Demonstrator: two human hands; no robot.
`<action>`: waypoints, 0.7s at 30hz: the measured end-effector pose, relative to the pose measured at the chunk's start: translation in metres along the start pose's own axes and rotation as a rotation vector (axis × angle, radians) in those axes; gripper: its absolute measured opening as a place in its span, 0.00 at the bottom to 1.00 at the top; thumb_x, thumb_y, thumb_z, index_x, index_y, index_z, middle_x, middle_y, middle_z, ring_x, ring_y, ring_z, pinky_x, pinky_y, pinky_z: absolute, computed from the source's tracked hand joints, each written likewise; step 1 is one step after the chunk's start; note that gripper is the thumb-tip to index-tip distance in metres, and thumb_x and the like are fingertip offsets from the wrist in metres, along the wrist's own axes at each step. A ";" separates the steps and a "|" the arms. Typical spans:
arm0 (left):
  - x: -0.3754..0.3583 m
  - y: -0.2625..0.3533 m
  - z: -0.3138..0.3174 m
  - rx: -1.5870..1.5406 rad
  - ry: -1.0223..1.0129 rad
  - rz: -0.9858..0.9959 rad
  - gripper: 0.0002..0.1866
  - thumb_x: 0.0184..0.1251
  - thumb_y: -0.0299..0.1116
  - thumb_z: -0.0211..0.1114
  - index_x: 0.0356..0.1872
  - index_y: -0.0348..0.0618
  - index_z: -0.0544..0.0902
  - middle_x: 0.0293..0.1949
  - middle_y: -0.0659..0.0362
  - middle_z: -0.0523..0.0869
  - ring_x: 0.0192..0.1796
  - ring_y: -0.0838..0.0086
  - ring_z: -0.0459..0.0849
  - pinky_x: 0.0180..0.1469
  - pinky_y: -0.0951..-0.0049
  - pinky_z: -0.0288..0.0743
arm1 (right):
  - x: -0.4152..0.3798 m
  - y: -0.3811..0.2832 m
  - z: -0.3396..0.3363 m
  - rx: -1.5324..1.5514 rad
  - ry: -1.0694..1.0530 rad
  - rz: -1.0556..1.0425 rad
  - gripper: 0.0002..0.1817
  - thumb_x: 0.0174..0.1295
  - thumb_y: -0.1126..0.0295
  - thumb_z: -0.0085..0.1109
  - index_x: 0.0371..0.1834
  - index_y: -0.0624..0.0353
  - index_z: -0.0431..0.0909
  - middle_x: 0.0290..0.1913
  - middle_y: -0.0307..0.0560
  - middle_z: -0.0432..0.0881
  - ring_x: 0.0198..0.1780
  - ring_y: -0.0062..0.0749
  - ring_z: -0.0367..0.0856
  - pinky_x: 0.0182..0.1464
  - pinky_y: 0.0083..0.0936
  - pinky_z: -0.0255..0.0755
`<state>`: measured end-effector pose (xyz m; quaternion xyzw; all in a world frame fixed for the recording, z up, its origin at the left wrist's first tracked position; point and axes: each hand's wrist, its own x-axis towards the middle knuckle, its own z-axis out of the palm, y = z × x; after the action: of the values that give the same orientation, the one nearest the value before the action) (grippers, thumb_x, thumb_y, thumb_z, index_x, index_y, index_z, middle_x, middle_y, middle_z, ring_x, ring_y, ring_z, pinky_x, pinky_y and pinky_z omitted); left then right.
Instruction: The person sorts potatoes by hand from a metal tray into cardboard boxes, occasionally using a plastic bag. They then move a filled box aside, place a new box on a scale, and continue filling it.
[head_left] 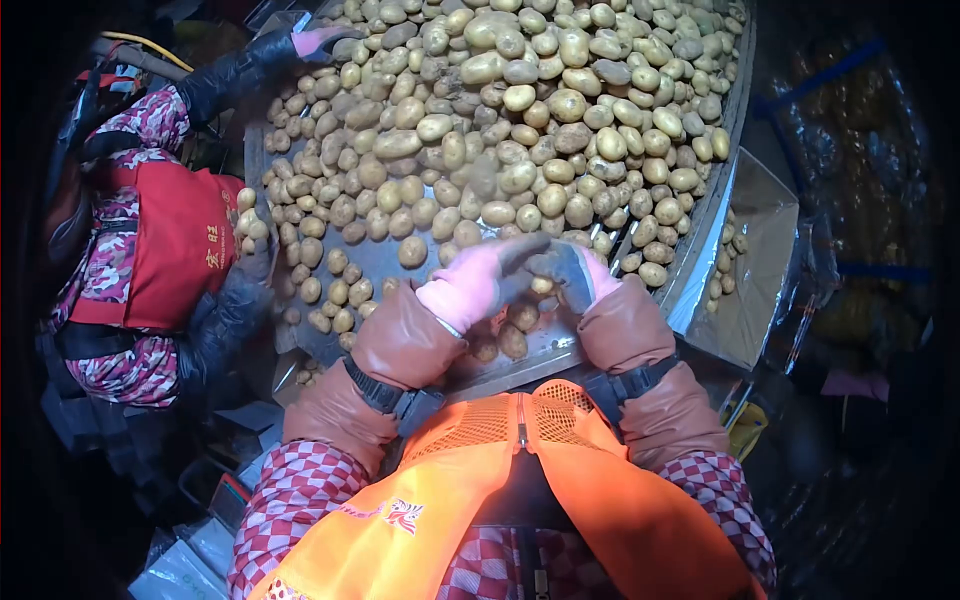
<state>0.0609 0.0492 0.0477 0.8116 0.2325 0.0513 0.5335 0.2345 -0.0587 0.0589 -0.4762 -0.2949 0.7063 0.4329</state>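
A large heap of potatoes (560,130) covers the sorting table (390,255). At its near edge my left hand (490,280), in a pink and grey glove, reaches in from the left with bent fingers. My right hand (575,275), gloved the same way, faces it from the right, the fingertips close together. A potato (542,285) shows between the two hands, partly covered by the fingers. Just below my left hand several potatoes (512,341) lie near the table's front edge. Whether either hand grips a potato cannot be made out.
On the left a co-worker in a red apron (185,245) leans by the table, one gloved hand at the heap and potatoes near the other. A lined box (750,270) with potatoes in it stands at the right. Another opening with potatoes (308,374) is at the lower left.
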 end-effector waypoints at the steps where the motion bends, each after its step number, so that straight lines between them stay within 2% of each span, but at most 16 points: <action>1: -0.001 0.000 0.000 -0.130 -0.060 -0.083 0.29 0.65 0.33 0.69 0.68 0.47 0.74 0.51 0.51 0.88 0.49 0.69 0.86 0.52 0.70 0.79 | 0.003 0.014 -0.010 -0.168 0.061 0.053 0.18 0.66 0.60 0.59 0.52 0.58 0.81 0.49 0.42 0.84 0.49 0.32 0.83 0.49 0.25 0.78; 4: 0.002 0.013 -0.006 -0.377 -0.157 -0.301 0.35 0.64 0.33 0.70 0.73 0.49 0.68 0.52 0.50 0.87 0.51 0.68 0.86 0.54 0.68 0.79 | 0.008 0.039 -0.027 -0.046 0.176 0.037 0.17 0.65 0.60 0.58 0.50 0.59 0.81 0.45 0.42 0.85 0.46 0.33 0.84 0.46 0.27 0.78; 6: 0.007 0.034 -0.013 -0.347 -0.109 -0.404 0.37 0.64 0.33 0.69 0.75 0.49 0.66 0.52 0.49 0.87 0.52 0.68 0.85 0.55 0.67 0.79 | -0.015 0.003 -0.036 0.063 0.220 0.220 0.17 0.64 0.60 0.58 0.49 0.59 0.82 0.43 0.41 0.85 0.44 0.31 0.84 0.44 0.26 0.78; 7: 0.010 0.017 -0.011 -0.355 -0.051 -0.324 0.35 0.67 0.33 0.68 0.74 0.46 0.66 0.52 0.51 0.86 0.52 0.70 0.84 0.55 0.68 0.78 | -0.029 -0.024 -0.030 -0.030 0.299 0.200 0.15 0.60 0.59 0.63 0.42 0.57 0.85 0.33 0.39 0.83 0.26 0.19 0.74 0.23 0.21 0.68; 9: 0.015 -0.033 -0.006 -0.369 0.069 -0.159 0.33 0.71 0.34 0.66 0.74 0.40 0.66 0.53 0.56 0.85 0.53 0.75 0.82 0.56 0.70 0.77 | -0.045 -0.043 -0.057 -0.074 0.293 0.144 0.15 0.62 0.61 0.61 0.45 0.59 0.86 0.37 0.41 0.85 0.30 0.25 0.82 0.28 0.22 0.73; 11: 0.015 -0.040 -0.009 -0.150 0.193 -0.111 0.28 0.72 0.34 0.65 0.71 0.41 0.71 0.52 0.55 0.87 0.54 0.73 0.83 0.56 0.71 0.77 | -0.063 -0.065 -0.105 -0.234 0.326 0.096 0.14 0.68 0.65 0.52 0.46 0.60 0.85 0.44 0.43 0.86 0.39 0.33 0.86 0.33 0.26 0.79; 12: 0.015 -0.041 -0.010 -0.038 0.256 -0.084 0.26 0.72 0.34 0.65 0.69 0.42 0.74 0.51 0.55 0.88 0.55 0.72 0.84 0.57 0.71 0.77 | -0.072 -0.073 -0.140 -0.222 0.382 0.030 0.14 0.68 0.64 0.53 0.46 0.60 0.84 0.43 0.45 0.85 0.40 0.35 0.86 0.34 0.28 0.80; 13: 0.016 -0.021 -0.015 0.096 0.310 -0.084 0.19 0.69 0.32 0.65 0.61 0.44 0.82 0.49 0.53 0.89 0.54 0.64 0.86 0.56 0.67 0.78 | -0.080 -0.079 -0.180 -0.016 0.498 -0.099 0.14 0.69 0.62 0.54 0.45 0.61 0.82 0.43 0.46 0.85 0.40 0.36 0.86 0.34 0.30 0.81; 15: 0.032 -0.027 -0.016 0.335 0.373 0.104 0.18 0.66 0.31 0.65 0.58 0.46 0.83 0.47 0.51 0.88 0.52 0.58 0.86 0.54 0.63 0.79 | -0.097 -0.091 -0.268 0.694 0.713 -0.566 0.15 0.69 0.59 0.56 0.44 0.62 0.79 0.42 0.49 0.84 0.41 0.39 0.85 0.36 0.33 0.84; 16: 0.045 -0.027 -0.020 0.457 0.410 0.207 0.18 0.65 0.30 0.65 0.56 0.47 0.84 0.46 0.50 0.88 0.50 0.55 0.86 0.53 0.62 0.79 | -0.102 -0.096 -0.280 0.818 0.736 -0.691 0.16 0.69 0.57 0.58 0.44 0.62 0.78 0.42 0.50 0.83 0.42 0.40 0.85 0.37 0.35 0.85; 17: 0.058 -0.024 -0.021 0.474 0.441 0.222 0.18 0.60 0.27 0.63 0.53 0.48 0.84 0.47 0.50 0.87 0.50 0.53 0.84 0.53 0.59 0.78 | -0.105 -0.089 -0.287 0.871 0.746 -0.757 0.18 0.69 0.56 0.59 0.43 0.63 0.76 0.41 0.51 0.83 0.42 0.41 0.85 0.38 0.36 0.86; 20: 0.110 -0.014 -0.027 0.702 0.355 0.081 0.18 0.61 0.26 0.59 0.53 0.50 0.84 0.50 0.52 0.87 0.54 0.56 0.83 0.57 0.59 0.76 | -0.075 -0.072 -0.224 0.710 0.719 -0.604 0.16 0.68 0.58 0.61 0.46 0.60 0.81 0.45 0.46 0.84 0.45 0.40 0.86 0.38 0.33 0.85; 21: 0.129 -0.028 -0.029 0.780 0.323 0.035 0.19 0.61 0.26 0.58 0.53 0.50 0.83 0.51 0.53 0.86 0.55 0.56 0.83 0.58 0.59 0.76 | -0.056 -0.065 -0.204 0.542 0.917 -0.609 0.17 0.67 0.60 0.62 0.52 0.59 0.82 0.45 0.43 0.84 0.44 0.37 0.86 0.34 0.25 0.81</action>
<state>0.1569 0.1383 0.0133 0.9380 0.3016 0.0951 0.1421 0.4543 -0.0781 0.0600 -0.4990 -0.0111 0.3240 0.8037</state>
